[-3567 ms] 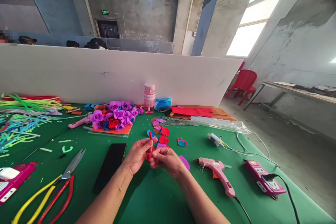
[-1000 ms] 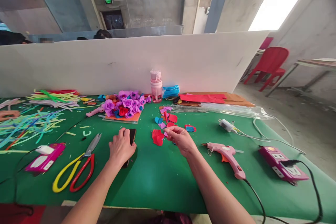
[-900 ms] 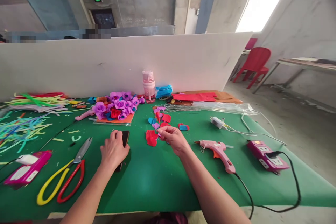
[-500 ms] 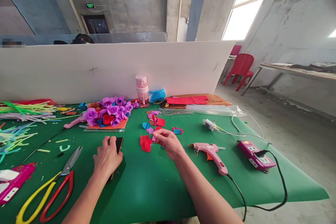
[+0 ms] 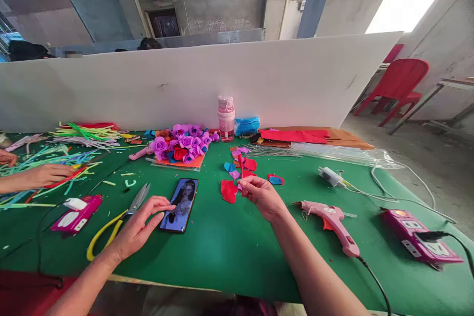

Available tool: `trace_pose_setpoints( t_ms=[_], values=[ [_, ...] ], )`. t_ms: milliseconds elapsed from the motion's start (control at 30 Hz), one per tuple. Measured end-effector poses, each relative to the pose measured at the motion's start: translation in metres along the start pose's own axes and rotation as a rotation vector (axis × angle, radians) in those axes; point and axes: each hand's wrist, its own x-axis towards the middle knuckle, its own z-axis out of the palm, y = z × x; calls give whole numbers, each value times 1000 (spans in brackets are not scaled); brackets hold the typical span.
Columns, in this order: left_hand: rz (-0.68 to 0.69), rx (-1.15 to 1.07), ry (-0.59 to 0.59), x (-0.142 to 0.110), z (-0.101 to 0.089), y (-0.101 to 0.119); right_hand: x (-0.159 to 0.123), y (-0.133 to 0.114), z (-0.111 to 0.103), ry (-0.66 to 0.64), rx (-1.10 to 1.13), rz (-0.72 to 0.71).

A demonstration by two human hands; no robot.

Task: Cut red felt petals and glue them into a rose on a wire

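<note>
My left hand (image 5: 142,224) reaches over the left side of a phone (image 5: 180,206) lying face up with its screen lit. Its fingers are stretched out, and the index fingertip is at the screen; whether it presses cannot be told. My right hand (image 5: 262,196) pinches the lower end of a thin, rolled red paper piece (image 5: 240,163), held upright. Close by on the green table lie loose red petals (image 5: 229,191), purple and blue petals (image 5: 229,167), and a red petal with a blue one (image 5: 276,179). Scissors (image 5: 138,200) rest left of the phone, partly behind my left hand.
A pink glue gun (image 5: 335,219) lies right of my right arm, near a purple power strip (image 5: 418,237). Purple flowers (image 5: 185,143) and a pink bottle (image 5: 226,118) stand at the back. Another person's hand (image 5: 55,174) is among coloured strips (image 5: 79,133) at left.
My left hand has let go of the phone, which now lies flat with its screen lit. The view has turned left, bringing another person's hands into sight. My right hand still holds the red piece.
</note>
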Motion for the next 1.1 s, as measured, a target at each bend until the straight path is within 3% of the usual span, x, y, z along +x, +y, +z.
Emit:
trace_pose_setpoints(
  t_ms=[100, 233, 333, 567, 800, 967, 1100],
  values=[
    [-14, -67, -15, 5, 12, -5, -1, 0, 2, -2, -32, 9],
    [9, -71, 114, 30, 26, -9, 0, 3, 1, 39, -65, 30],
    [42, -92, 165, 37, 26, -7, 0, 3, -1, 42, -76, 38],
    [55, -80, 164, 11, 15, -7, -2, 2, -1, 1, -112, 35],
    [79, 146, 160, 6, 18, -9, -2, 4, -1, 3, -138, 34],
    [159, 241, 245, -1, 21, -5, -2, 3, -1, 21, -132, 38],
    [220, 392, 132, -14, 19, -1, -2, 3, -1, 15, -141, 33]
  ],
)
